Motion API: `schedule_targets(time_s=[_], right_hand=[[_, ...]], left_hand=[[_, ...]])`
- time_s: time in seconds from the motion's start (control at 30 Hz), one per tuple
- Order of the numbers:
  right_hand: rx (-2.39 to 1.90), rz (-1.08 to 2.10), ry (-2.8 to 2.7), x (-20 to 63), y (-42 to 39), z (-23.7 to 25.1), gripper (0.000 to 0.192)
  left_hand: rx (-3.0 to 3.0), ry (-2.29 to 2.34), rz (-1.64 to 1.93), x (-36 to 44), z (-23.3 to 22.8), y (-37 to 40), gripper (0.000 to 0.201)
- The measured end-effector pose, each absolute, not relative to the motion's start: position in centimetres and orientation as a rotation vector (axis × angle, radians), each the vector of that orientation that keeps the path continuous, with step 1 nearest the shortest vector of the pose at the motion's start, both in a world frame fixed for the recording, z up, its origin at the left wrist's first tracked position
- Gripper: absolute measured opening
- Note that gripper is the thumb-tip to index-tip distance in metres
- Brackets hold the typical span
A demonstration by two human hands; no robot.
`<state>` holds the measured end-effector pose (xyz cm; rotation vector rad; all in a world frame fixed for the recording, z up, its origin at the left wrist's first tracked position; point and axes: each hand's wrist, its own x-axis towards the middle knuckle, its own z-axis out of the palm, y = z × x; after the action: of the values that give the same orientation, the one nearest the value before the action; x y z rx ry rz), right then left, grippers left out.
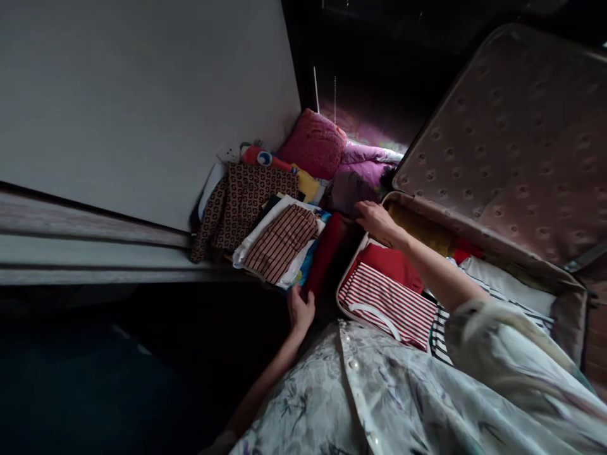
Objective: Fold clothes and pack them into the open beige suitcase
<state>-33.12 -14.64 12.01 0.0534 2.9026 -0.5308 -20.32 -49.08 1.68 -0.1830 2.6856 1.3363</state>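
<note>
- The left hand (300, 309), low in the middle of the frame, rests at the near edge of a stack of folded clothes (279, 243); its fingers lie together against the bottom of the pile, though whether they actually pinch cloth cannot be told in the dim light.
- The top piece of that stack is a brown striped garment (281, 241) lying on white fabric, with a dark red folded cloth (327, 249) just to its right.
- The right hand (377, 221), centre right, reaches over the near corner of the open suitcase (564, 303) with fingers loosely spread and palm down, close to a dark grey bundle (348, 189); it clamps nothing that can be seen.
- Inside the case, below that forearm, a red-and-white striped garment (386, 303) lies flat beside a plain red one (393, 262).
- The quilted lid (512, 139) stands open at upper right.
- A patterned brown cloth (241, 202) and a pink cushion (313, 144) sit at the back by the wall (142, 107).
- Judged from this, the pile beside the case is being handled; a firm two-handed grip under the stack seems needed to keep the folds intact.
</note>
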Motion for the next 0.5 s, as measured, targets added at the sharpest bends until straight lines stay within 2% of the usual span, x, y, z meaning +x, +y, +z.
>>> schedule_targets(time_s=[0.1, 0.23, 0.37, 0.43, 0.5], right_hand=[[0.175, -0.831, 2.797, -24.7, -11.8, 12.0, 0.021], [0.381, -0.785, 2.506, -11.1, -10.7, 8.6, 0.020], [0.693, -0.556, 2.483, -2.8, -11.0, 6.4, 0.034], [0.727, -0.575, 2.458, -1.1, -11.0, 6.7, 0.025], [0.660, -0.761, 2.444, -0.3, -10.8, 7.6, 0.015]], left_hand=[[0.258, 2.783, 1.363, -20.8, 5.3, -48.9, 0.035], [0.919, 2.463, 1.260, -21.5, 8.7, -43.3, 0.034], [1.310, 2.155, 0.945, -21.6, 8.1, -35.3, 0.054], [1.350, 2.121, 0.802, -21.5, 7.4, -32.4, 0.060], [1.319, 2.147, 0.686, -21.4, 7.1, -31.0, 0.053]])
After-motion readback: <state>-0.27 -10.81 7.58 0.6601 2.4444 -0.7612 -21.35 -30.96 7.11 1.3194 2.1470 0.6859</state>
